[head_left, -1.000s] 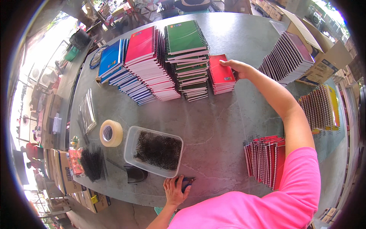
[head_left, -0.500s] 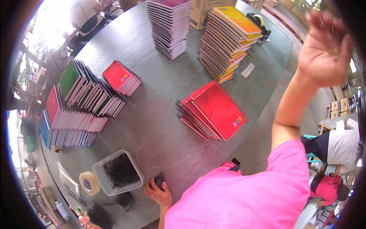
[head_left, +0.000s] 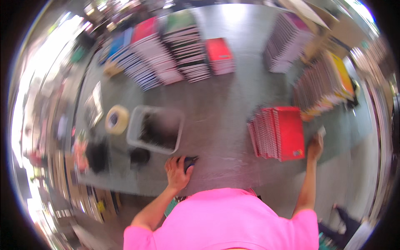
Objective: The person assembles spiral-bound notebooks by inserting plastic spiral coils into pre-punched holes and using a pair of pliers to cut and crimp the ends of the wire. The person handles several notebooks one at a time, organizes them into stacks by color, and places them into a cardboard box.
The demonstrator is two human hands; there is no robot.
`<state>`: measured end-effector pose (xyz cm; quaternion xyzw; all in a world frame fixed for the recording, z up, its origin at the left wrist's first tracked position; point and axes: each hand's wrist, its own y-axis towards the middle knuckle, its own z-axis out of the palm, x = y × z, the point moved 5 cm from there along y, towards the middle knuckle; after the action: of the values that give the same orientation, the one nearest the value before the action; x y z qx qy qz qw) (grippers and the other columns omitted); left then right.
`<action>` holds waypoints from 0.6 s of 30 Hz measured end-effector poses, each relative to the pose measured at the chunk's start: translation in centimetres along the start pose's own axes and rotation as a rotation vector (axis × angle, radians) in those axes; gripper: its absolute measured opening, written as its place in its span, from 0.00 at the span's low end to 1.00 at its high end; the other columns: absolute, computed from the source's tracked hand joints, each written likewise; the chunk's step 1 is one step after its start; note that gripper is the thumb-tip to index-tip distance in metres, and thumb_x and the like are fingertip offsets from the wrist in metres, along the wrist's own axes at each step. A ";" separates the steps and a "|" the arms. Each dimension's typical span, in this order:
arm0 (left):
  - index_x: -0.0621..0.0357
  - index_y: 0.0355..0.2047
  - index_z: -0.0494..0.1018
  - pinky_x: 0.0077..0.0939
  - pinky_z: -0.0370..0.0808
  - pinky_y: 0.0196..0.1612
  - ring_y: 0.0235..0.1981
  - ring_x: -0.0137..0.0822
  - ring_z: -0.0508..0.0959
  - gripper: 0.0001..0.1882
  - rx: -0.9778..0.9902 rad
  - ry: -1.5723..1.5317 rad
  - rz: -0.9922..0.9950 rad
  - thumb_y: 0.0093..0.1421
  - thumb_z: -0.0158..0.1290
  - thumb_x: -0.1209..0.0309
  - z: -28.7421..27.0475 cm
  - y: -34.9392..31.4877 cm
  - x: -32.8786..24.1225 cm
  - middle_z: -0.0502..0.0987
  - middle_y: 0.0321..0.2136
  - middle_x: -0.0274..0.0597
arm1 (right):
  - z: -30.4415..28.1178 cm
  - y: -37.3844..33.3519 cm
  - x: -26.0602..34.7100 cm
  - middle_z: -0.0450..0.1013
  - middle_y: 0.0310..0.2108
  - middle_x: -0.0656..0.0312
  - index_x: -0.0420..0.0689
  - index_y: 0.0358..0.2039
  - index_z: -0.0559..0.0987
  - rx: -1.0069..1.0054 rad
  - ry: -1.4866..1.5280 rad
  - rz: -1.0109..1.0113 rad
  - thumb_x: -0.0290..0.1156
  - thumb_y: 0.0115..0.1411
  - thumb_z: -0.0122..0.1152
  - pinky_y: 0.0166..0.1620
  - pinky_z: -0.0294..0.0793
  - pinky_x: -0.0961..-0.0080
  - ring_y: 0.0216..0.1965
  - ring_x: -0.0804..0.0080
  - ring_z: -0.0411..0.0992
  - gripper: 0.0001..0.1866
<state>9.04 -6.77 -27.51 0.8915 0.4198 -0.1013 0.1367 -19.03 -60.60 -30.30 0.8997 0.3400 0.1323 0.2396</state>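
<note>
Near the table's front edge, my left hand [head_left: 178, 173] is curled round a small dark plier-like tool [head_left: 191, 161] with blue on its handle. My right hand [head_left: 316, 146] is at the right, beside a stack of red spiral notebooks [head_left: 289, 133]. Its fingers pinch a small white paper slip [head_left: 322, 131], somewhat blurred. Farther back on that side stand a leaning stack of yellow-orange spiral notebooks [head_left: 329, 79] and a purple-topped stack [head_left: 287, 43]. A clear plastic tub [head_left: 180, 135] of small black pieces sits just beyond my left hand.
A roll of tape [head_left: 117, 119] and a black mesh-like piece [head_left: 98, 157] lie left of the tub. Blue, red and green notebook stacks [head_left: 166, 62] stand at the far left, with a small red stack [head_left: 221, 56] beside them. Cardboard boxes [head_left: 333, 37] are at the back right.
My right hand has come down from high at the right to the table and the white slip. My left hand stays by the tub with the tool. The head view has turned.
</note>
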 end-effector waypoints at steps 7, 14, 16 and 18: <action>0.55 0.49 0.64 0.47 0.56 0.53 0.51 0.52 0.60 0.26 -0.099 -0.042 0.003 0.53 0.52 0.57 -0.1 -1.2 0.2 0.62 0.47 0.49 | -8.6 -8.7 13.3 0.71 0.25 0.48 0.36 0.28 0.73 0.861 0.063 -0.088 0.29 0.52 0.52 0.31 0.69 0.62 0.28 0.55 0.71 0.08; 0.57 0.49 0.65 0.41 0.64 0.50 0.47 0.44 0.67 0.27 -0.129 -0.450 0.379 0.49 0.56 0.63 -4.6 -1.0 -7.7 0.66 0.45 0.45 | -10.0 -11.5 31.6 0.74 0.25 0.59 0.37 0.29 0.75 1.081 1.167 0.158 0.19 0.53 0.52 0.29 0.67 0.82 0.26 0.80 0.69 0.04; 0.60 0.49 0.64 0.38 0.67 0.47 0.46 0.45 0.68 0.27 -0.141 -0.433 0.444 0.49 0.56 0.66 -5.6 -0.2 -9.6 0.66 0.45 0.46 | -9.7 -8.4 37.1 0.74 0.28 0.61 0.38 0.33 0.74 0.962 1.269 0.080 0.19 0.56 0.50 0.30 0.67 0.84 0.28 0.80 0.69 0.06; 0.62 0.49 0.63 0.37 0.69 0.45 0.44 0.46 0.69 0.27 -0.185 -0.429 0.436 0.48 0.56 0.70 -6.1 0.7 -9.3 0.67 0.44 0.46 | -10.0 -7.1 41.7 0.74 0.34 0.56 0.38 0.44 0.71 1.183 1.493 0.129 0.24 0.58 0.47 0.33 0.69 0.83 0.32 0.77 0.70 0.13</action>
<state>4.20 -11.89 -18.86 0.9025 0.1878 -0.2168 0.3212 3.64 -24.35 -22.35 0.5753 0.3667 0.4919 -0.5409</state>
